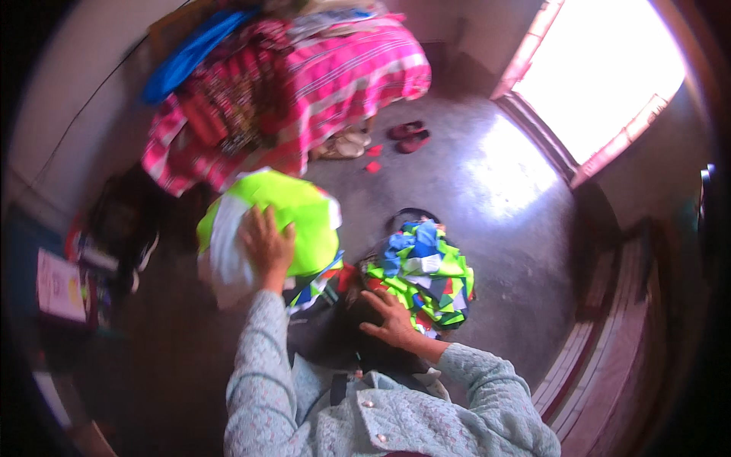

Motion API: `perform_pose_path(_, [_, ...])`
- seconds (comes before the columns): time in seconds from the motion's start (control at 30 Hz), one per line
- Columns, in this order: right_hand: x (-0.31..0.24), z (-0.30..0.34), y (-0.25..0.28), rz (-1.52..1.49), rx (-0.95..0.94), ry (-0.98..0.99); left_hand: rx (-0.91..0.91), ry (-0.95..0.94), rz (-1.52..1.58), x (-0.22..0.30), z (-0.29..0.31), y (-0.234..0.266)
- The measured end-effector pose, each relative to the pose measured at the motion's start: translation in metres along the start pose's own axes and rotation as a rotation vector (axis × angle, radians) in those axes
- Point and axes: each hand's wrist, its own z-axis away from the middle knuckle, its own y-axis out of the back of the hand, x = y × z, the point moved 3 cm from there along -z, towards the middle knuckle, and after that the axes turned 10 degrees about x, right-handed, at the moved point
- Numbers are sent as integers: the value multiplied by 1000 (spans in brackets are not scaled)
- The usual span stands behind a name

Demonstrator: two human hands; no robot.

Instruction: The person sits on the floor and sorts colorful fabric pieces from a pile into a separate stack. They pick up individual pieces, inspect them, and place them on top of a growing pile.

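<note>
My left hand (266, 245) rests flat, fingers spread, on a bright lime-green and white cloth bundle (293, 206) in front of me. My right hand (392, 318) lies with fingers apart at the near edge of a pile of multicoloured fabric scraps (422, 270), green, blue, red and white. The pile sits in a dark bag with a black handle (411, 214). More scraps (320, 282) show under the green bundle. Both my sleeves are pale blue-grey.
A bed with a pink striped cover (343, 68) and a blue cloth (186, 57) stands at the back. Red sandals (407, 135) lie on the grey floor near it. A bright doorway (601, 68) is at upper right. Dark clutter (114, 228) sits left.
</note>
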Motion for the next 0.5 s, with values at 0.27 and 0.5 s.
perform_pose_path(0.27, [-6,-1,-3,-14,-15,4,-18,32,-26,-5,3,-2])
perform_pose_path(0.5, [-1,-2,2,-24,-25,-5,-22,8,-3,4,-2,-2])
